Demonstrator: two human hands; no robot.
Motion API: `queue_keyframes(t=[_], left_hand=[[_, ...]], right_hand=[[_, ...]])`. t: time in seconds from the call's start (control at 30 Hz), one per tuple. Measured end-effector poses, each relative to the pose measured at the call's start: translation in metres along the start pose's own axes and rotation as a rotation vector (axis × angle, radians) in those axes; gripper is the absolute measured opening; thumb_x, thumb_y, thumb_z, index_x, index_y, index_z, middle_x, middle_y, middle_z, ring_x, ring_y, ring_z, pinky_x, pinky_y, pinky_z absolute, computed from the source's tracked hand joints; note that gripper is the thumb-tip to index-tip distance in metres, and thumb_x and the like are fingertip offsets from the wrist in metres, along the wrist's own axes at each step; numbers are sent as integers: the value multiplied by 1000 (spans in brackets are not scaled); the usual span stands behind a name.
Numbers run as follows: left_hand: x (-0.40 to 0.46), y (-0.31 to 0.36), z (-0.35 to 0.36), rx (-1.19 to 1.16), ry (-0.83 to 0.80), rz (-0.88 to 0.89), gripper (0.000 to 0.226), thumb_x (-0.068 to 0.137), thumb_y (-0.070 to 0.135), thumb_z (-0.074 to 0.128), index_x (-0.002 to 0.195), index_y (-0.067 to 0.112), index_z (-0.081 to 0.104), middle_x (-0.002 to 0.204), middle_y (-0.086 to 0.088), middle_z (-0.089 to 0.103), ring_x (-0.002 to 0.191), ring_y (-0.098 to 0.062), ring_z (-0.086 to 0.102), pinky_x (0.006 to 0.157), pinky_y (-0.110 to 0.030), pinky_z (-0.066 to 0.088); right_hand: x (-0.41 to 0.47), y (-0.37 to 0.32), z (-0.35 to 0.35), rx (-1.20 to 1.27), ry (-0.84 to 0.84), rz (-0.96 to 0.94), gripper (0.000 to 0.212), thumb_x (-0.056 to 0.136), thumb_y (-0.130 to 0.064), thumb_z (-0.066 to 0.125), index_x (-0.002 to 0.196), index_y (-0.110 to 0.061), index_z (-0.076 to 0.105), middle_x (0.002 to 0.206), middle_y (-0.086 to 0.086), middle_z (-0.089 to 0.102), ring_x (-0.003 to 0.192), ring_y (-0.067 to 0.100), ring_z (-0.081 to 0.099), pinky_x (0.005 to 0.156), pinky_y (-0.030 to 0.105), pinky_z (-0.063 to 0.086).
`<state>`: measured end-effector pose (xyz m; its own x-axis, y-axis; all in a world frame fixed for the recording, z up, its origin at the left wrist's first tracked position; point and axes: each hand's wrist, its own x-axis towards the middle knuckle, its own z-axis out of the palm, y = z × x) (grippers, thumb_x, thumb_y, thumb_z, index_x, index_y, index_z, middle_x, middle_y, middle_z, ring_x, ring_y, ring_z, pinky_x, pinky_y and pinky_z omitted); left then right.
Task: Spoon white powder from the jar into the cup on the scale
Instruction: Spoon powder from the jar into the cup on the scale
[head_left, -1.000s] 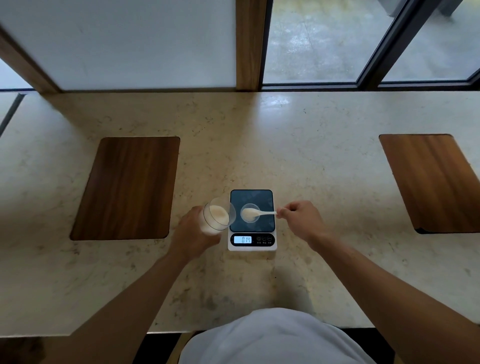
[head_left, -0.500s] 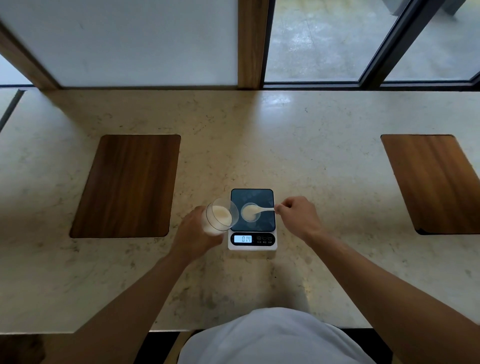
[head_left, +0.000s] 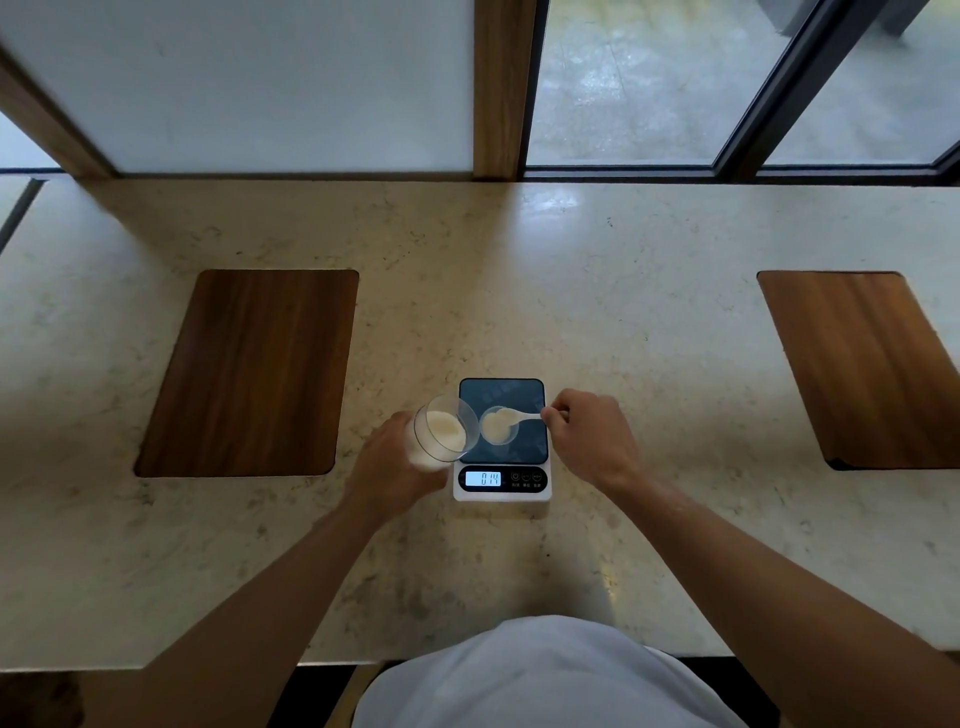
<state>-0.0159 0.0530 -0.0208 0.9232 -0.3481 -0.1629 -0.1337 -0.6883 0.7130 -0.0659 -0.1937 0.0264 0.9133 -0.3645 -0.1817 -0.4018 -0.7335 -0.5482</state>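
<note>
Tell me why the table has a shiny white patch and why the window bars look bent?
Head view: the shiny patch is daylight from the window bouncing off the polished stone table; the window bars lean and bend because the wide-angle lens warps lines near the edges; the scale display glows readably; the spoon looks slightly soft.

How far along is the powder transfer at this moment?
Partly done: the cup on the scale already holds white powder, and the display shows a reading, apparently 014. In hand: the right hand holds the spoon with its bowl over the cup, while the left hand tilts the jar, which holds more powder. Left: further spoonfuls; no target weight is visible.
</note>
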Motion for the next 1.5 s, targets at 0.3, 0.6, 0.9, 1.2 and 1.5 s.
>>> queue_keyframes(t=[0.3, 0.6, 0.9, 1.2, 1.5], left_hand=[[0, -1, 3, -3, 28, -7, 69, 55, 32, 90, 113, 24, 54, 102, 9, 60, 85, -12, 58, 66, -13, 37], [4, -4, 6, -6, 14, -7, 68, 56, 35, 89, 115, 27, 54, 104, 9, 62, 88, -11, 60, 70, -17, 41], [5, -7, 7, -20, 25, -8, 72, 55, 35, 89, 116, 30, 51, 105, 10, 61, 89, -9, 59, 69, -16, 39], [5, 8, 0, -54, 98, -52, 67, 55, 37, 89, 106, 38, 45, 94, 20, 54, 78, 4, 55, 62, -11, 35], [29, 20, -4, -102, 152, -104, 58, 58, 47, 83, 103, 38, 47, 92, 24, 56, 78, 1, 58, 61, -8, 35]], right_hand=[[-5, -3, -9, -141, 73, -211, 21, 96, -23, 60, 85, -7, 67, 73, 7, 69, 57, 18, 56, 52, 27, 43], [-10, -3, -9, -117, 108, -276, 20, 96, -22, 61, 84, -7, 67, 72, 6, 68, 56, 18, 56, 52, 27, 45], [-9, 3, -10, 15, 189, -209, 17, 94, -19, 64, 83, -7, 71, 64, -3, 63, 50, 5, 52, 48, 16, 35], [2, 2, -8, 770, -33, 594, 17, 92, -22, 65, 83, -12, 75, 65, 1, 52, 57, 15, 43, 49, 29, 39], [14, -7, -7, 1299, -188, 877, 21, 91, -21, 68, 101, -4, 75, 64, 1, 35, 53, 12, 30, 42, 24, 32]])
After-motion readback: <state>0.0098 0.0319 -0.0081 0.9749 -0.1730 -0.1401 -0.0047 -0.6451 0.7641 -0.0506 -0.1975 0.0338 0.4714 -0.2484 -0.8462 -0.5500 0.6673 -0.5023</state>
